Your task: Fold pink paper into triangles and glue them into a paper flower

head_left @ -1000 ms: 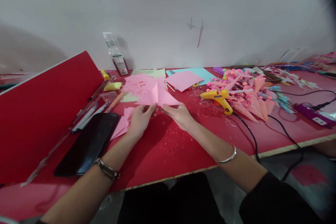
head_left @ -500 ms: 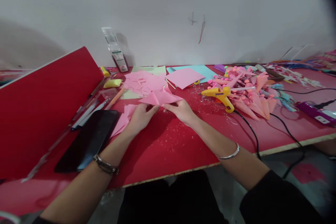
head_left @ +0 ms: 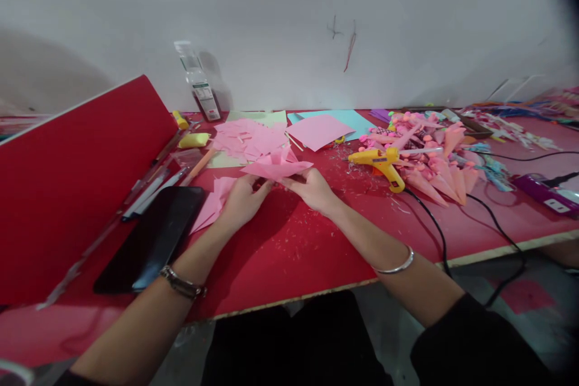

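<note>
A folded piece of pink paper (head_left: pixel 277 165) is held up between my two hands over the red table (head_left: pixel 289 253). My left hand (head_left: pixel 244 200) pinches its left lower edge, and my right hand (head_left: pixel 315 192) grips it from the right, thumb along the near side. Part of the fingers on both hands is hidden behind the paper. Close to my left hand lie folded pink paper pieces (head_left: pixel 214 204). Beyond the held paper is a heap of small pink paper pieces (head_left: pixel 248 139) on a pale green sheet (head_left: pixel 265 116).
A yellow glue gun (head_left: pixel 380 161) with a black cord lies right, against a pile of pink cone-shaped crafts (head_left: pixel 446 172). A black phone (head_left: pixel 156 238), pens and a red upright board (head_left: pixel 76 193) stand left. A bottle (head_left: pixel 203 93) is by the wall; a purple power strip (head_left: pixel 545 193) sits far right.
The pink paper between my hands has changed shape: its near side now bows into a curve, with a raised fold behind. Both hands stay nearly in place.
</note>
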{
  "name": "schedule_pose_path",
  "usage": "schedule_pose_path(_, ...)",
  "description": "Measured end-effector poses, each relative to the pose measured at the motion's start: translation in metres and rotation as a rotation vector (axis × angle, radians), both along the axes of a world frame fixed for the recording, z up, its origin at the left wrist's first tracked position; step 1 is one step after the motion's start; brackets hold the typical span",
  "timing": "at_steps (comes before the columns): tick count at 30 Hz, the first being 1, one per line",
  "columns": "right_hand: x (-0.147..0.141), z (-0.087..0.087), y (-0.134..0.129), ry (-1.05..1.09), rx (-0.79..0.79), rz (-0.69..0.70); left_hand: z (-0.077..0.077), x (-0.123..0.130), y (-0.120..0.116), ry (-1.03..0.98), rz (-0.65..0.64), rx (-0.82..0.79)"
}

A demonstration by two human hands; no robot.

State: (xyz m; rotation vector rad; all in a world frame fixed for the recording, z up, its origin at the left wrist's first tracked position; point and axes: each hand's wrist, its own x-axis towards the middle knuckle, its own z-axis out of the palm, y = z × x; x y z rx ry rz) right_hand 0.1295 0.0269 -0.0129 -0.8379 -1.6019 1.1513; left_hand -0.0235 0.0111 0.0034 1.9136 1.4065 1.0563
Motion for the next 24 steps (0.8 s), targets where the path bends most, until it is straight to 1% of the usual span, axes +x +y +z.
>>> schedule_pose_path(4,0.0003,-0.003,0.0013,-0.093,0.059,-0.049,-0.0013,0.0001,-0.0002,0.033,0.001,0.057)
schedule_pose_path(8,0.0001,-0.0019,0.0008,-0.136,0.071,-0.085,-0.0037,-0.0003,-0.0015,0.047,-0.055,0.085)
schedule_pose_path(10,0.0,-0.0012,0.0005,-0.137,0.074,-0.085,-0.0054,-0.0001,-0.0021,0.091,-0.027,0.11)
schedule_pose_path(13,-0.0002,-0.0008,-0.0004,-0.155,0.071,-0.082,-0.006,0.0003,-0.0026,0.16,0.037,0.172)
schedule_pose_path(15,-0.0006,-0.0011,-0.0013,-0.181,0.066,-0.078,-0.0044,0.0002,-0.0029,0.188,0.02,0.169)
schedule_pose_path(17,-0.0011,-0.0019,-0.0023,-0.203,0.075,-0.063,-0.0017,0.0,-0.0034,0.187,-0.031,0.161)
schedule_pose_path(19,-0.0017,-0.0031,-0.0033,-0.212,0.094,-0.019,0.0007,0.0,-0.0043,0.153,-0.068,0.209)
schedule_pose_path(22,-0.0025,-0.0043,-0.0047,-0.225,0.106,0.043,0.0027,0.0003,-0.0054,0.1,-0.064,0.283)
schedule_pose_path(24,-0.0026,-0.0039,-0.0056,-0.228,0.1,0.024,0.0031,0.0006,-0.0055,0.088,-0.056,0.256)
